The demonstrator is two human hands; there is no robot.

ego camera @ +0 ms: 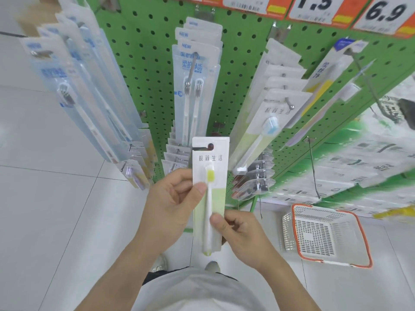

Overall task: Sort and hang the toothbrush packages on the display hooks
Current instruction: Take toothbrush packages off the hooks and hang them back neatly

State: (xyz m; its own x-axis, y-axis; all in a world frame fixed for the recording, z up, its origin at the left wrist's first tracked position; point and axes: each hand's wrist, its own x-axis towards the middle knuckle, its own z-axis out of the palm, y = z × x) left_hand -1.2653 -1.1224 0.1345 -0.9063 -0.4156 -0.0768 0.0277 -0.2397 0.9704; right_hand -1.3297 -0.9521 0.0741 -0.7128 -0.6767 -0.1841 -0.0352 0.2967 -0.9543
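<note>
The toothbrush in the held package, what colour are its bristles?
Yellow-green bristles, seen in the head view.

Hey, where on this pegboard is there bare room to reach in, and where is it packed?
Bare green pegboard shows between the left packages and the middle two-brush packages. A long hook at lower right hangs empty. The hook of matching packages is crowded.

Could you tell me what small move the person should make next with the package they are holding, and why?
Probably lift the green-bristled package, pinched by the left hand and right hand, toward the hook on the right, since the packages there carry the same print.
</note>
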